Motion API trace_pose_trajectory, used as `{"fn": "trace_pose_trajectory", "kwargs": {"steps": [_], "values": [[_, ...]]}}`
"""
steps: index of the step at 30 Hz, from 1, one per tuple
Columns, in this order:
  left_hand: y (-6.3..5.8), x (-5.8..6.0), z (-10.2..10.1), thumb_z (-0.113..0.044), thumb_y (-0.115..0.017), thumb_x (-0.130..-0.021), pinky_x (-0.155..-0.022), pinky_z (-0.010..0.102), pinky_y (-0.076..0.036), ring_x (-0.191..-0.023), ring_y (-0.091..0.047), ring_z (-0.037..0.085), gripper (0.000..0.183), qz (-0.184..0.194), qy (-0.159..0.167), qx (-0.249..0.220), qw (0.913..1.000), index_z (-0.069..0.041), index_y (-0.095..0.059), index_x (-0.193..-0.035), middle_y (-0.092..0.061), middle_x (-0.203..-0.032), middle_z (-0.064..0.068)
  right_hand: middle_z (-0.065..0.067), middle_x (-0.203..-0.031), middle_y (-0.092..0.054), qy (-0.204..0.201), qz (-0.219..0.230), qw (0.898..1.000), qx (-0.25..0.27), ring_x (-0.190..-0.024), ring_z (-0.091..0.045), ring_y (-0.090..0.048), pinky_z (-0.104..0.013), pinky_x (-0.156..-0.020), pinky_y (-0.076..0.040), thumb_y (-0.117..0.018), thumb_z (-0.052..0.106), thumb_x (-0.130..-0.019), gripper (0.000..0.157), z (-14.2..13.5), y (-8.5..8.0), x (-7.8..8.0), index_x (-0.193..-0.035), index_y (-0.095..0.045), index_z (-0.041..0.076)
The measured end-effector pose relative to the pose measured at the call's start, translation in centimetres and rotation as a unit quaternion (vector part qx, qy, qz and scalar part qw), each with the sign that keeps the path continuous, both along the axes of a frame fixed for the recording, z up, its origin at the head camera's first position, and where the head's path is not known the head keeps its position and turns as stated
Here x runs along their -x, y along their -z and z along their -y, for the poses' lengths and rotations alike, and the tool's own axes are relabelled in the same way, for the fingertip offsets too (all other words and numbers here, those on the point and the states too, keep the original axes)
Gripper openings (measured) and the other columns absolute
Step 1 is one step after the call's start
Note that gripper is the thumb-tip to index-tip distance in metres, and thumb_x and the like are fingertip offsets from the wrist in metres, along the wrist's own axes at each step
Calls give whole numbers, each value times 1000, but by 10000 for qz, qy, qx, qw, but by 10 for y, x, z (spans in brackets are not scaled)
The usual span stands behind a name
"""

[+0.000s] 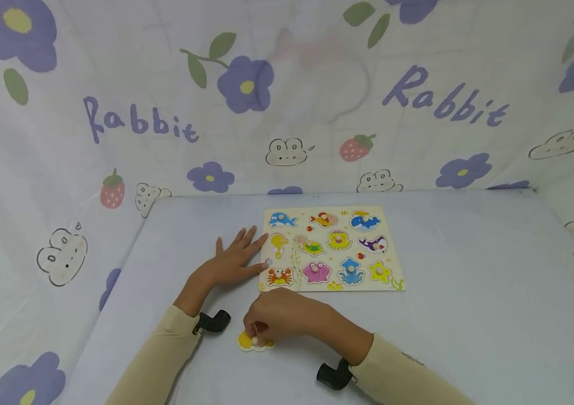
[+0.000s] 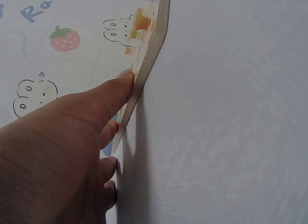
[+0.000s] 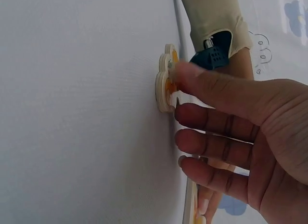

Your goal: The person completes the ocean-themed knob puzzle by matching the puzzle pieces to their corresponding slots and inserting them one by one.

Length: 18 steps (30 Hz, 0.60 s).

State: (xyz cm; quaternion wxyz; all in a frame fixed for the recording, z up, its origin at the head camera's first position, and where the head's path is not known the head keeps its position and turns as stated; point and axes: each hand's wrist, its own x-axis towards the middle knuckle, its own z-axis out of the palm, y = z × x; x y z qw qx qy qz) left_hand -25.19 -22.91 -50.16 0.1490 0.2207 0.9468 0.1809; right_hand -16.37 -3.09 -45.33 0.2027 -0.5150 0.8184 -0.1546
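Note:
A wooden peg puzzle board (image 1: 303,211) with sea-animal pieces, each with a small knob, lies on the table. My left hand (image 1: 233,262) is spread flat at the board's left side, its fingers straight and its thumb on the board's edge. Nearer to me, my right hand (image 1: 287,313) pinches the pale round knob of a yellow puzzle piece (image 1: 244,341) with a wavy outline. In the right wrist view that puzzle piece (image 3: 163,84) shows its thick wooden side close to the table surface, with the thumb over its knob. The other fingers are curled beside it.
On the board are a crab (image 1: 279,276), a pink shell (image 1: 316,272), a blue squid (image 1: 351,272) and several other pieces. A white cloth with flowers and rabbits (image 1: 287,153) hangs behind the table. Each wrist carries a black camera mount (image 1: 214,322).

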Motion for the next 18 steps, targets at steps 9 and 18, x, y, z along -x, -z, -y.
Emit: {"fn": "trace_pose_trajectory", "kwargs": {"steps": [9,18], "values": [[3,-2,1,-64,-47,-100,-111,75,10,-156,4,31,78,-54,-57,64,9999,-31,-16,-164,-1,-171,6,20,-70,-56,13,-155,9998,-96,-68,1,-50,-14,-65,-42,-82,31,-88,9,4,5,-2,-88,-75,26],[0,1,1,-65,-45,-101,-110,75,11,-156,6,32,78,-23,56,91,9999,-31,-14,-164,2,-171,5,19,-77,-61,501,92,9966,645,-72,-1,-53,-17,-69,-46,-79,31,-91,11,-18,-16,21,-96,-77,22]]}}
